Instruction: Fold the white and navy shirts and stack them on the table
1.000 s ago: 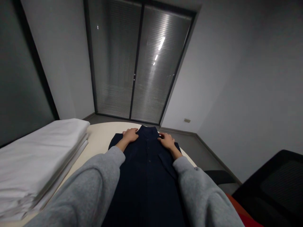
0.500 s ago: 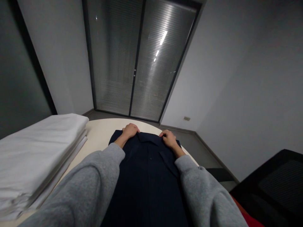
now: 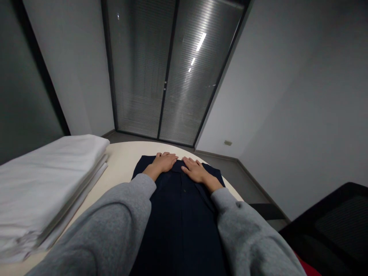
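Note:
A dark navy collared shirt lies front side up on the pale table, its collar at the far end. My left hand rests flat on the left side of the collar, fingers stretched towards the right. On the collar's right side lies my right hand, its fingers spread and pointing left and away from me. The fingertips of both hands come close to each other at the collar's middle, which they partly cover. A button placket runs down the shirt's centre. My forearms hide parts of its sides.
A stack of folded white cloth stands on the table at the left. Beyond the table's rounded far edge are glass doors with blinds. A black mesh chair stands at the right.
Both hands have let go of the collar's edges, where they were pinching it. They have moved inwards towards each other and now lie flat on the collar.

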A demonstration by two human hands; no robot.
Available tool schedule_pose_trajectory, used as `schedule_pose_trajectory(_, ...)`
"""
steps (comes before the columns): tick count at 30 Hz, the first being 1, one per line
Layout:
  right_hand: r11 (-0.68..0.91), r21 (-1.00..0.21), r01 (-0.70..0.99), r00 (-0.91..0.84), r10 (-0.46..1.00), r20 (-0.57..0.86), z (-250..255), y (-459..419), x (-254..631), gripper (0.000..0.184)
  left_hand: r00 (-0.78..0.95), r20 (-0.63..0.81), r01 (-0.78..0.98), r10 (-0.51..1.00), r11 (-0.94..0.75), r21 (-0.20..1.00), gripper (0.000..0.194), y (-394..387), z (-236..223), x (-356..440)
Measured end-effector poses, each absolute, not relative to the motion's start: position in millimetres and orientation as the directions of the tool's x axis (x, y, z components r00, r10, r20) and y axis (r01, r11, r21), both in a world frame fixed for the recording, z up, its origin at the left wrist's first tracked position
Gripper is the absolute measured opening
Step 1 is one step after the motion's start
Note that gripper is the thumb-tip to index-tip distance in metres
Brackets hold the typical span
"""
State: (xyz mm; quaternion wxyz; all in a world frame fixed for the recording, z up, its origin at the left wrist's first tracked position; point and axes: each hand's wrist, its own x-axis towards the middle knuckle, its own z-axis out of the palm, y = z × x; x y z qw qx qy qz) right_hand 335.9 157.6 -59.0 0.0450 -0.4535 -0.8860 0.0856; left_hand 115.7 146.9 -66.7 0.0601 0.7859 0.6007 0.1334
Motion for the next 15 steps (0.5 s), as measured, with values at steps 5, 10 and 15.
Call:
schedule_pose_trajectory(5,0.534,-0.191,0.824,-0.554,0.829,-0.073,-64,163,341,0.076,0.218,0.117,0.935,0.969,-0.242,0.260,0.048,146,-67,115)
schedule_pose_trajectory(10,0.534,-0.195,0.823,-0.555,0.828,-0.078,-65,166,340,0.077,0.310,0.161,0.909,0.937,-0.342,0.239,0.052,135,-61,127)
schedule_pose_trajectory(15,0.549,-0.216,0.808,-0.571,0.819,-0.057,-67,168,344,0.078,0.343,0.039,0.903,0.938,-0.341,0.260,0.054,137,-67,135)
